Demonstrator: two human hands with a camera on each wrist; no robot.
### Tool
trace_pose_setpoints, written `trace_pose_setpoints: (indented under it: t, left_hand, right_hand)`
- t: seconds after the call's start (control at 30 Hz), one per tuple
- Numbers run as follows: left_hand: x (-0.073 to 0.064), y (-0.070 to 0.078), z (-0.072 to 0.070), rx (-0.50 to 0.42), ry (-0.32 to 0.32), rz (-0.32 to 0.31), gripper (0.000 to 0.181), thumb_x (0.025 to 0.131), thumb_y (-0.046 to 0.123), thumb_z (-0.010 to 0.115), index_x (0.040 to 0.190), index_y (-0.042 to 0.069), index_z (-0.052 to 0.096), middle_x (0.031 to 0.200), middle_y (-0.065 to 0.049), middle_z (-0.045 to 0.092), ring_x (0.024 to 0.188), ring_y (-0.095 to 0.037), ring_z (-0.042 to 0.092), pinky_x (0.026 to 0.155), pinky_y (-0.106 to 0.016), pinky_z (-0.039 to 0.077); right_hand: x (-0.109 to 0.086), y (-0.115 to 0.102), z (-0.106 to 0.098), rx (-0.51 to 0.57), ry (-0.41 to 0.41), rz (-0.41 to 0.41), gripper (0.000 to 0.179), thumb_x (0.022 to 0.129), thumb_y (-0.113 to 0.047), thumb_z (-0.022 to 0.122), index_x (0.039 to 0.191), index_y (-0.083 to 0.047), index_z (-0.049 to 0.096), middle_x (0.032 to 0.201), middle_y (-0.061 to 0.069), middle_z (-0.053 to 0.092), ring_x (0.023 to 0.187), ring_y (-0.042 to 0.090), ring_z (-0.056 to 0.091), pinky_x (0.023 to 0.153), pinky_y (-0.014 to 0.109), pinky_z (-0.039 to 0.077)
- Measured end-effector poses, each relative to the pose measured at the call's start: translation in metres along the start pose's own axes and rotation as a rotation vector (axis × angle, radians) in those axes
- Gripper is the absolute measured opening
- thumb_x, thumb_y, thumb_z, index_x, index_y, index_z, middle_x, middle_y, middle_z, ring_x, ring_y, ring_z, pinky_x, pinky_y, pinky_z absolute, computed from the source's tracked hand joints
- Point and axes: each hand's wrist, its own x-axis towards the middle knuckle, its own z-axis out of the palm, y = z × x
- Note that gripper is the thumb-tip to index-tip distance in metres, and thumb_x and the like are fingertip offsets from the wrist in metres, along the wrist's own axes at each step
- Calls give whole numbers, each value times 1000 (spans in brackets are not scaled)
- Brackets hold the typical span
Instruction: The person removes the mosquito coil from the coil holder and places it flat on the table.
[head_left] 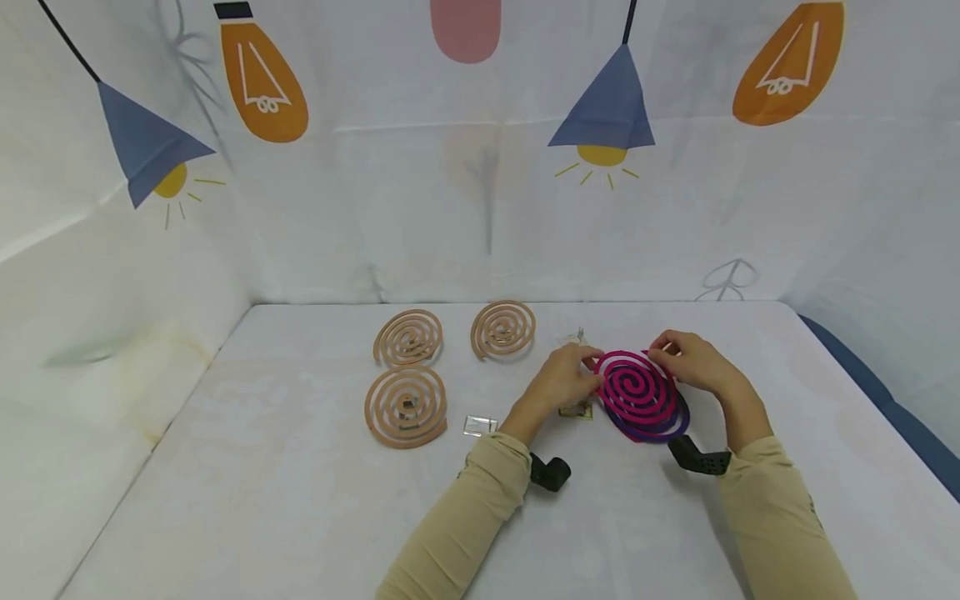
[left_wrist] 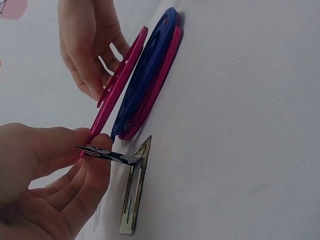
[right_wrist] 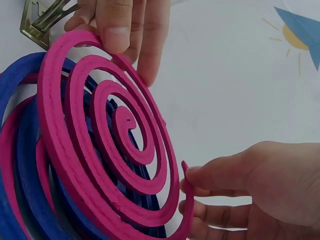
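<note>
Roughly level between hands (head_left: 564, 379) (head_left: 693, 358), pink coil (right_wrist: 141, 157) face-up.

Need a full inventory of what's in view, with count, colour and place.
Pink coils: at least 2, pink, one held tilted, one under the blue
Blue coil: at least 1, blue, beneath the held one
Tan coils: 3, tan, left of the hands
Brassy stand: 1, brassy, beside the left hand
Silvery stand: 1, silvery, near left wrist
Table: 1, white, under everything
Backdrop: white, around the table, printed lamps and bulbs
Wrist devices: 2, black, by the cuffs
Sleeves: 2, tan, forearms
Left hand, right hand: 1 each, pinching the upper pink coil
</note>
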Motion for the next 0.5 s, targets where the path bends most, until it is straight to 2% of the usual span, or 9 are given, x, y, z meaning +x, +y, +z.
trace_pose_setpoints:
  t: [0.2, 0.5]
  left_hand:
    - [-1, 1, 0, 10, -9, 12, 39, 86, 17, 68, 124, 11, 62, 103, -3, 68, 73, -2, 62, 73, -12, 42]
    - [-2, 3, 1, -3, -25, -7, 40, 86, 18, 68, 125, 12, 62, 104, -3, 66, 71, 0, 62, 75, -13, 43]
  right_hand:
    - [0, 0, -1, 0, -33, 17, 25, 96, -18, 51, 105, 4, 58, 85, 15, 62, 69, 17, 55, 58, 27, 46]
    - [-1, 0, -3, 20, -61, 25, 26, 96, -20, 51, 106, 4, 57, 83, 13, 62, 69, 15, 55, 58, 26, 46]
